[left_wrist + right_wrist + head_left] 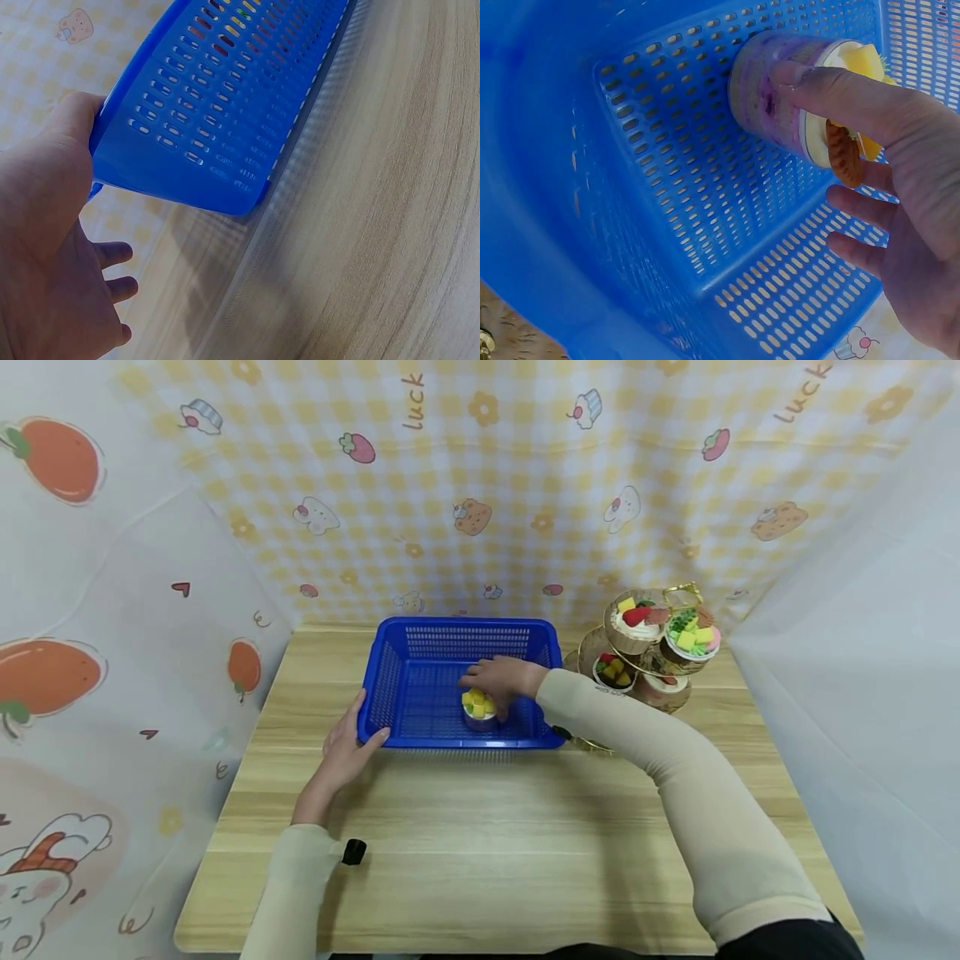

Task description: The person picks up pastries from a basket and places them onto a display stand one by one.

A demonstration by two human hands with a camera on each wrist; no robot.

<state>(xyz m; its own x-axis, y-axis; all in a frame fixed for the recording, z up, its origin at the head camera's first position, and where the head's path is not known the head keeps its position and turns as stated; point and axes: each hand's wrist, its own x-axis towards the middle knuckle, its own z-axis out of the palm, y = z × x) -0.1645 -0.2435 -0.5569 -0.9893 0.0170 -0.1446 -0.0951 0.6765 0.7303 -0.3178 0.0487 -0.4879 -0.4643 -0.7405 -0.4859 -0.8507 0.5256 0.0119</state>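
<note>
Left hand (347,752) with thumb hooked over the blue basket (397,681) corner at 7 o'clock, right hand (501,679) inside gripping a fruit-topped cupcake (478,708) on the basket floor, tiered dessert stand (654,643) at 3 o'clock, wooden worktop (510,843)

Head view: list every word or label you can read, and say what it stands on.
"Luck": printed sideways on the checked backdrop cloth, upper middle.
"Luck": again on the same cloth, upper right, partly cut off.
No readable text on the blue basket, dessert cup or tiered stand.
</note>
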